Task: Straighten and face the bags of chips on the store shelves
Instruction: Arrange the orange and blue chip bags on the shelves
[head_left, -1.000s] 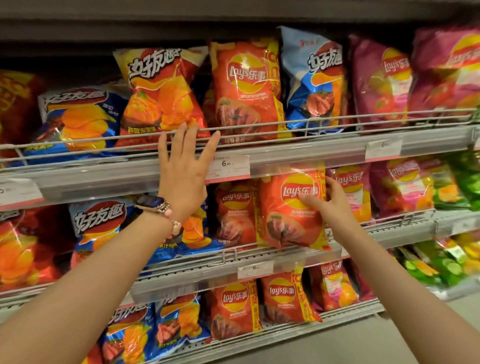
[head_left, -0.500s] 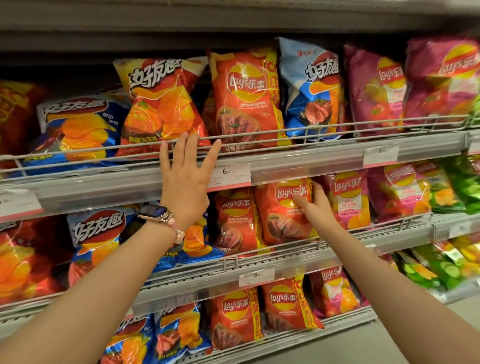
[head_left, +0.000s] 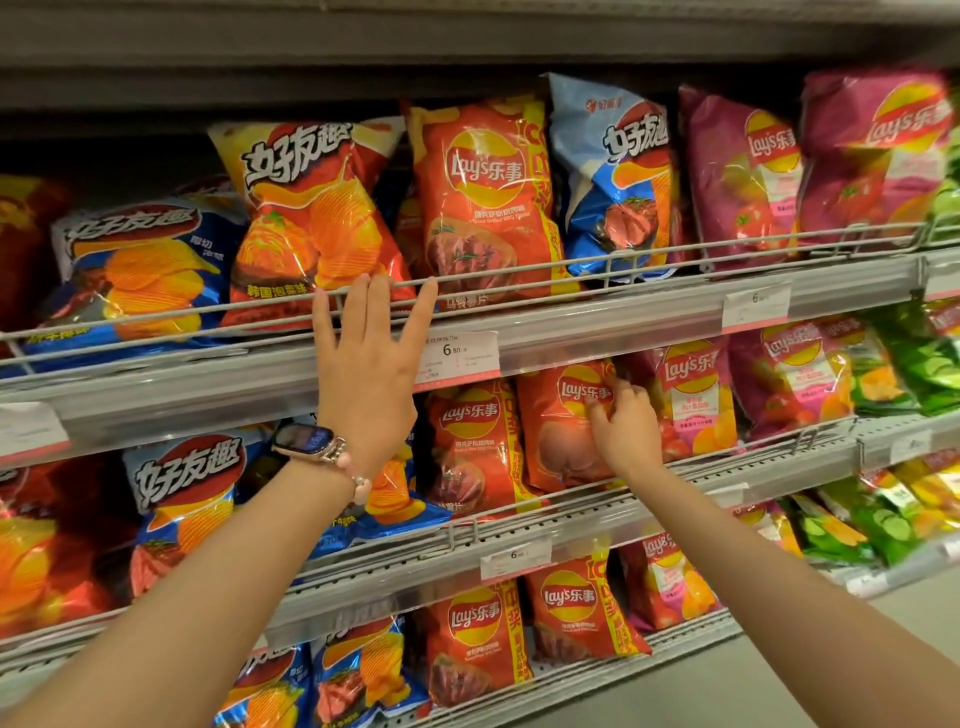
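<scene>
Wire-railed metal shelves (head_left: 649, 332), left hand (head_left: 366, 374) flat, fingers straight, right hand (head_left: 623, 428) pinching glossy crinkled orange bag (head_left: 561, 431)

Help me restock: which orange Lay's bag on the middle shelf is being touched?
The right one of the two orange Lay's bags: the right hand has its fingers on its logo. The left orange bag beside it is untouched.

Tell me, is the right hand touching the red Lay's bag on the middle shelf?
Touching. The head view shows the right hand with fingers curled onto the front of the red Lay's bag.
</scene>
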